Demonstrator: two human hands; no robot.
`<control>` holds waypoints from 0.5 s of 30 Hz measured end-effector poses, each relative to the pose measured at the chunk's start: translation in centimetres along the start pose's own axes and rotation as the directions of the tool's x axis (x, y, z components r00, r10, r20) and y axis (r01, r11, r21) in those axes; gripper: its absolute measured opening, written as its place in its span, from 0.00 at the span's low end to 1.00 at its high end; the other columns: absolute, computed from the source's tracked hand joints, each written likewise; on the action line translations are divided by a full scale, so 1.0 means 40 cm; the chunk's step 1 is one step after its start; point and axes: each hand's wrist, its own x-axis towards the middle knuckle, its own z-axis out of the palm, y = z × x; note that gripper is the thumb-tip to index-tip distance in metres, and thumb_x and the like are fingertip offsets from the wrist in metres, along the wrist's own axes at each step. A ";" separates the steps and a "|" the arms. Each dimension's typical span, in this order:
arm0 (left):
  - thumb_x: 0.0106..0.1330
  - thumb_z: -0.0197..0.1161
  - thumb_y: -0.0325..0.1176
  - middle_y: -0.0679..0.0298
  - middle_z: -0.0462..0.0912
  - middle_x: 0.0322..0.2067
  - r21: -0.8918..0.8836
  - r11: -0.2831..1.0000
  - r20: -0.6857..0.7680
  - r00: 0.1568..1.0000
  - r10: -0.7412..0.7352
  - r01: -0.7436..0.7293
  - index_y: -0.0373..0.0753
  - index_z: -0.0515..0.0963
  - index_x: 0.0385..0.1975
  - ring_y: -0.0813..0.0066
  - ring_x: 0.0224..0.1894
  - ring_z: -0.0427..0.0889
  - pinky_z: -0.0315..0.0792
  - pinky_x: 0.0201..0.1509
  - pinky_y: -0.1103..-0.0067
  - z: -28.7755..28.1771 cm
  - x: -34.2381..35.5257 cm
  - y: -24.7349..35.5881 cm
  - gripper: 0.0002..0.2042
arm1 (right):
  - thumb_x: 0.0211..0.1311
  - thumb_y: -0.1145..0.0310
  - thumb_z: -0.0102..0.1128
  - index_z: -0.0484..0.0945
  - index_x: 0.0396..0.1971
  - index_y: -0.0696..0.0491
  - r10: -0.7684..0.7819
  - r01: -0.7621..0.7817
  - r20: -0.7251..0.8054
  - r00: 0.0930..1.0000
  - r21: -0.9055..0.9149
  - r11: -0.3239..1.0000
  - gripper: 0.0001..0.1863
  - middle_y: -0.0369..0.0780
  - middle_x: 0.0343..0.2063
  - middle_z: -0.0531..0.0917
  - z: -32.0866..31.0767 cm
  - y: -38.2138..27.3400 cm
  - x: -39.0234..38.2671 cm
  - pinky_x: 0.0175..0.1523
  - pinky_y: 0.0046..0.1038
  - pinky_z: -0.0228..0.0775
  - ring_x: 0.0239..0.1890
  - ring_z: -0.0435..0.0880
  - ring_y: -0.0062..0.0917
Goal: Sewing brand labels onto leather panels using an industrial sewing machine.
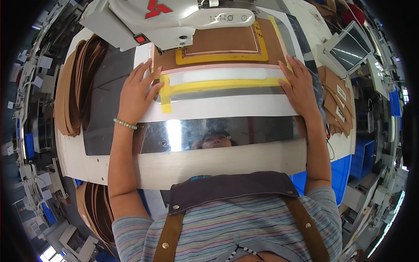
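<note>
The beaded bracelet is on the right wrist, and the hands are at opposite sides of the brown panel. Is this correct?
No, the head view shows the beaded bracelet on the left wrist. The left hand and right hand are indeed at opposite sides of the brown panel.

A screen (349, 49); seemingly a blue bin (363, 157).

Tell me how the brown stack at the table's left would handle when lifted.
The brown stack would probably flex, since its layers bow in curves. It may splay or slip apart, as gaps show between layers and no band is visible around them. It could feel fairly weighty as a bundle, with many layers gathered together.
</note>
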 end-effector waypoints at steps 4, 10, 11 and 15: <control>0.72 0.68 0.41 0.57 0.76 0.71 -0.032 0.999 0.011 1.000 0.006 -0.005 0.50 0.83 0.65 0.50 0.72 0.73 0.70 0.74 0.62 -0.015 0.006 0.008 0.21 | 0.78 0.52 0.56 0.76 0.71 0.46 -0.025 0.025 -0.053 0.998 -0.006 1.000 0.27 0.46 0.75 0.69 0.011 0.010 -0.009 0.80 0.46 0.52 0.79 0.62 0.44; 0.74 0.64 0.32 0.52 0.75 0.71 -0.078 0.997 0.040 0.999 0.026 -0.023 0.41 0.82 0.65 0.50 0.74 0.71 0.64 0.78 0.62 -0.006 0.001 -0.006 0.21 | 0.76 0.50 0.59 0.78 0.69 0.47 -0.037 0.040 -0.109 0.993 0.028 0.999 0.28 0.46 0.74 0.71 0.039 0.021 -0.008 0.79 0.46 0.54 0.78 0.63 0.43; 0.75 0.63 0.33 0.55 0.74 0.73 -0.056 0.998 0.062 0.998 0.033 -0.029 0.42 0.81 0.67 0.51 0.75 0.70 0.62 0.79 0.61 -0.008 0.007 -0.001 0.21 | 0.76 0.51 0.60 0.79 0.68 0.48 -0.037 0.044 -0.137 0.990 0.049 0.998 0.27 0.45 0.74 0.71 0.033 0.020 -0.011 0.79 0.45 0.55 0.78 0.64 0.41; 0.78 0.61 0.35 0.61 0.71 0.76 -0.047 0.999 0.080 0.997 0.018 -0.014 0.43 0.79 0.69 0.54 0.77 0.67 0.59 0.81 0.61 0.003 0.005 -0.006 0.21 | 0.75 0.55 0.62 0.84 0.61 0.51 0.063 -0.052 -0.320 0.945 0.045 0.998 0.22 0.42 0.68 0.79 -0.048 0.104 -0.007 0.75 0.41 0.64 0.73 0.72 0.37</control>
